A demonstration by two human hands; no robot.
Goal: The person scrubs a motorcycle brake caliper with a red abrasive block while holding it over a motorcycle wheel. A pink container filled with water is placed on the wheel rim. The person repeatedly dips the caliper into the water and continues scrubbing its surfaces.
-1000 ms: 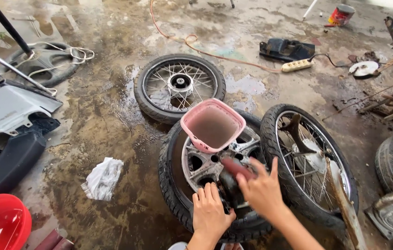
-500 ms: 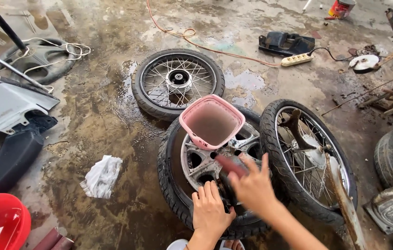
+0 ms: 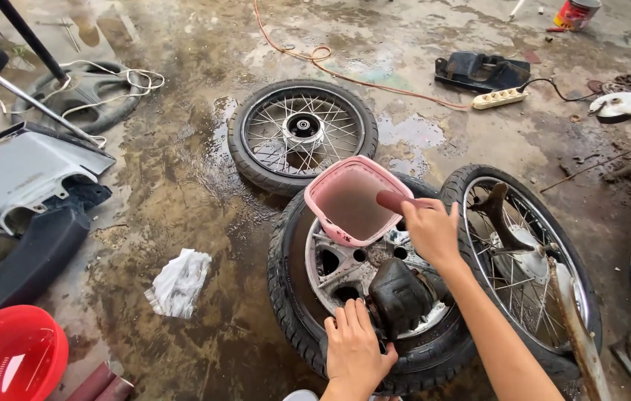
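1. I'm gripping the handle of the pink scoop [image 3: 349, 200] with my right hand [image 3: 430, 232], fingers wrapped round it. It's sitting just right of the frame's center, tilted over the alloy wheel [image 3: 360, 286], and it looks like it's carrying murky water. I'm holding it by the handle so the bowl is hanging right above the hub.
2. My left hand [image 3: 356, 349] is pressing down flat near the bottom center, fingers spread on the tyre edge beside the dark hub part [image 3: 399, 297]. It's holding nothing, just steadying the wheel, I'd say.
3. The alloy wheel is lying flat on the wet concrete floor [image 3: 181, 178], which is keeping it from rolling about.
4. Leaning against it on the right is a spoked wheel [image 3: 523, 260] with a rusty bar across it, crowding my right elbow a bit.
5. Another spoked wheel [image 3: 302, 134] is lying just above, almost touching the scoop's far side.
6. Further out: a crumpled white rag [image 3: 179, 281] to the left, a red basin [image 3: 7, 356] in the lower left corner, grey body panels [image 3: 22, 178] on the left edge, and a power strip [image 3: 499, 98] with an orange cord [image 3: 330, 63] up top.
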